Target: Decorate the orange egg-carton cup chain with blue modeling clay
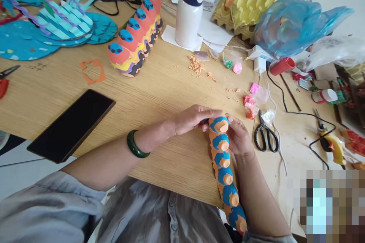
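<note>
A long egg carton strip (225, 176), coated in orange and blue modelling clay, runs from the table edge toward my body. Its row of bumps is blue with orange tips. My left hand (191, 118) is closed at the far end, its fingers pressed against the strip's left side. A small bit of blue shows by those fingertips; whether it is loose clay I cannot tell. From the right, my right hand (239, 136) grips the same end, thumb and fingers around its edge. Further back rests a second decorated egg carton strip (137, 38), red with blue-and-black bumps.
A phone (72, 125) lies at left, near an orange clay scrap (91, 71). Black-handled scissors (265, 136) and a yellow glue gun (332, 144) lie at right among cables. Behind stand a white bottle (188, 19), stacked egg trays (242, 9) and a blue plastic bag (291, 26).
</note>
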A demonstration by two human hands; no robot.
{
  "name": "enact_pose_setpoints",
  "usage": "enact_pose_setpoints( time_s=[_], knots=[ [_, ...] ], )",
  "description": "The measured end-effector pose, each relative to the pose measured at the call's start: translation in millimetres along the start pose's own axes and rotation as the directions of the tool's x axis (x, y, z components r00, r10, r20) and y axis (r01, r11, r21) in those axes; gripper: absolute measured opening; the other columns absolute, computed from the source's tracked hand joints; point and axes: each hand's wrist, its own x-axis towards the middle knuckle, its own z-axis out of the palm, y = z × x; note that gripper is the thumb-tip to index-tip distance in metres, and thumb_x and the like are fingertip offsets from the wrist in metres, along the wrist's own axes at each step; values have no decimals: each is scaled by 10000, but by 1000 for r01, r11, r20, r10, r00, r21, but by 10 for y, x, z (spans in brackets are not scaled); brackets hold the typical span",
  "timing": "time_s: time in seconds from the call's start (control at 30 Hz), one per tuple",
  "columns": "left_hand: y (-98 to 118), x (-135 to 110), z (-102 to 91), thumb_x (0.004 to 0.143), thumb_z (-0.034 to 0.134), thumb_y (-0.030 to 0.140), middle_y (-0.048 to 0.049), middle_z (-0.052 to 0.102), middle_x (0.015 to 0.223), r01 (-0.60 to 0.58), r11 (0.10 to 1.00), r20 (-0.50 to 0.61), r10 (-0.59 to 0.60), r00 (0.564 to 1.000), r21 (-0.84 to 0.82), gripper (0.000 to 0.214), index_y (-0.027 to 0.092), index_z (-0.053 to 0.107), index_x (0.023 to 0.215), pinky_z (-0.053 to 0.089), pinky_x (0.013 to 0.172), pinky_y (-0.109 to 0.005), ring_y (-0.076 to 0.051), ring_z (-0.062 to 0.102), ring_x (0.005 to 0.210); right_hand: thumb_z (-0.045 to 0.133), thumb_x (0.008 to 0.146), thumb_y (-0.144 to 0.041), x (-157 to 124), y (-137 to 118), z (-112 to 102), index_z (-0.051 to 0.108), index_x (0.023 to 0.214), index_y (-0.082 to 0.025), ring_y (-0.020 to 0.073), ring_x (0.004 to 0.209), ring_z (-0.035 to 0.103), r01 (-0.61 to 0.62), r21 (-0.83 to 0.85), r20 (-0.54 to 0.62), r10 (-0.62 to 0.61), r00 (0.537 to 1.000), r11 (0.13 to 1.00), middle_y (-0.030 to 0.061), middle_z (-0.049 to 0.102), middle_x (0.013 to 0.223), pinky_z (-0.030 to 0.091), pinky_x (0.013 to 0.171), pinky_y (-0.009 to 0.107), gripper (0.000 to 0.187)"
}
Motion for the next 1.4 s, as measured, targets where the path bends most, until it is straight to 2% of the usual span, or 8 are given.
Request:
enact_pose_setpoints(
  time_s=[0.23, 0.4, 0.53, 0.73, 0.97, 1.1, 1.23, 1.4],
  knots=[
    [17, -16, -93, 813, 809, 528, 7, 587, 689, -24, 995, 90, 14, 996, 101, 432, 124, 694, 712, 317, 559, -227, -70, 445, 628, 890, 739, -544, -14, 6, 40, 757, 755, -239, 140, 571, 586, 21, -52, 17, -20, 1000, 998, -22, 679, 657, 523, 565, 273, 333],
    [47, -35, -76, 789, 771, 623, 15, 518, 616, 49, 993, 19, -52, 998, 105, 536, 146, 602, 610, 321, 533, -239, -82, 446, 577, 920, 710, -533, -51, -6, 91, 743, 711, -227, 132, 573, 572, -18, -47, 12, 18, 1000, 999, -16, 658, 650, 508, 570, 269, 354],
    [93, -46, -63, 722, 832, 535, 25, 490, 582, 36, 976, 65, -51, 997, 215, 472, 147, 599, 585, 300, 527, -230, -73, 408, 567, 908, 733, -530, -70, -7, 129, 712, 688, -216, 117, 540, 524, -55, -62, 47, 58, 997, 997, -27, 602, 606, 456, 523, 254, 373],
    [121, -57, -65, 763, 785, 576, 25, 473, 561, 12, 968, 72, -31, 997, 250, 520, 157, 566, 547, 301, 516, -241, -73, 386, 546, 901, 736, -529, -75, 0, 116, 716, 692, -218, 118, 523, 529, -73, -56, 84, 78, 993, 996, -28, 614, 600, 443, 501, 250, 364],
    [39, -13, -69, 739, 835, 623, -4, 606, 663, 83, 997, 11, -83, 997, -3, 524, 126, 681, 684, 405, 547, -236, -72, 491, 563, 835, 769, -465, -17, 24, 83, 732, 770, -236, 182, 644, 663, -132, 56, -21, 133, 991, 990, 2, 737, 728, 563, 649, 329, 251],
    [32, -4, -115, 677, 935, 482, 0, 637, 669, 99, 995, 65, -99, 993, 3, 421, 118, 735, 740, 417, 567, -218, -67, 542, 579, 797, 801, -419, -4, 26, 93, 718, 805, -251, 193, 662, 696, -174, 110, -20, 178, 984, 979, -12, 756, 743, 582, 666, 341, 186],
    [46, -13, -127, 726, 917, 425, -8, 648, 673, 67, 998, 102, -65, 993, -17, 357, 113, 747, 748, 442, 601, -226, -76, 575, 610, 817, 762, -383, -4, 35, 100, 715, 787, -254, 179, 651, 700, -202, 182, -31, 211, 977, 962, -19, 770, 742, 592, 657, 319, 167],
    [16, 1, -99, 739, 905, 405, -21, 669, 724, 53, 991, 59, -46, 997, -120, 337, 105, 758, 781, 479, 643, -247, -83, 570, 647, 754, 809, -444, 22, 41, 87, 720, 819, -268, 215, 675, 726, -212, 167, -55, 224, 973, 963, -10, 784, 765, 629, 712, 381, 179]
  ],
)
